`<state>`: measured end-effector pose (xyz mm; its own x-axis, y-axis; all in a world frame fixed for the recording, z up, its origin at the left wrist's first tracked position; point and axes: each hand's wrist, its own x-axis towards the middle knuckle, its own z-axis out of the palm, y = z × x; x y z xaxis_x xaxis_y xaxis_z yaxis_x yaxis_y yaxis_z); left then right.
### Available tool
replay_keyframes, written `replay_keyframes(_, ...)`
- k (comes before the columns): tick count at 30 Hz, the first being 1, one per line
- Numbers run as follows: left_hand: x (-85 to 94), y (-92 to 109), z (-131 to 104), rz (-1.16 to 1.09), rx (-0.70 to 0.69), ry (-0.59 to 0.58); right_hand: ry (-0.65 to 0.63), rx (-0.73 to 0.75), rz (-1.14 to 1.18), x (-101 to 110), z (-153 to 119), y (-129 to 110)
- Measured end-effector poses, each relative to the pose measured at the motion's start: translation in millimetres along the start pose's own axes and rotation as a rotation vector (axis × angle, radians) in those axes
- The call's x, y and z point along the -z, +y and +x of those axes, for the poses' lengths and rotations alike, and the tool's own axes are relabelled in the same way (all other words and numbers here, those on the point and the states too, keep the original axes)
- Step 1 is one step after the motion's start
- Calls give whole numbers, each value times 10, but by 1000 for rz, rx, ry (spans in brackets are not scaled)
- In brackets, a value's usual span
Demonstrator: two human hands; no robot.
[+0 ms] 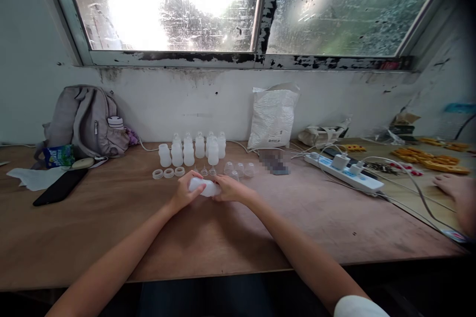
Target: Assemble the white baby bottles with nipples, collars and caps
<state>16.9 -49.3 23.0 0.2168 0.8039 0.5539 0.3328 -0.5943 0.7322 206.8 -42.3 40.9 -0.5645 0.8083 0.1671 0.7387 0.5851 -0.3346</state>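
A white translucent bottle (201, 186) lies sideways between my hands, just above the wooden table (208, 237). My left hand (186, 191) is wrapped round its left end. At the other end, the fingers of my right hand (227, 188) close on the bottle's neck, which they partly hide. Behind my hands stand several white bottles (188, 152) in rows. White rings (168, 173) lie in a row to the left of my hands. Small clear teats (212, 171) sit just beyond my fingers, and clear domed caps (249, 169) are to the right.
At the left are a grey backpack (87, 121), a black phone (61, 187) and white tissue (35, 178). A silvery bag (274, 116) leans on the wall. A power strip (345, 174) with cables, yellow parts (427, 156) and another person's hand (448, 184) are at the right.
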Motion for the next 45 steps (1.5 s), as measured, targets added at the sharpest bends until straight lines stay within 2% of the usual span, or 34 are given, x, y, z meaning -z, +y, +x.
replay_keyframes(1,18,17,-1,9,-31,-40,-66,-23,66,21,-3,-4)
replay_keyframes(3,41,38,1,-34,-10,-98,-216,-65,219,69,-4,4)
replay_keyframes(5,46,45,3,-93,29,-127,-362,-115,342,101,3,25)
replay_keyframes(7,40,50,2,-107,6,-143,-468,-165,415,103,13,50)
replay_keyframes(10,27,75,-5,-90,-46,-136,-509,-208,532,67,25,74)
replay_keyframes(15,37,157,-2,-95,-12,-103,-547,-168,785,-1,28,45)
replay_keyframes(18,61,195,15,-28,-26,-79,-481,-207,785,-38,32,8)
replay_keyframes(24,82,239,35,87,-93,6,-161,-168,579,-78,22,-41)
replay_keyframes(30,90,306,26,61,-73,44,-5,-164,322,-99,14,-93)
replay_keyframes(33,47,275,54,-52,68,93,111,-205,124,-141,33,-152)
replay_keyframes(36,-34,170,106,-306,390,202,302,-242,-179,-175,52,-222)
replay_keyframes(38,-74,89,134,-419,531,235,379,-221,-303,-180,58,-241)
replay_keyframes(41,-69,5,150,-436,545,232,296,-158,-182,-172,65,-191)
replay_keyframes(45,2,-27,151,-430,527,262,147,-109,403,-150,88,-55)
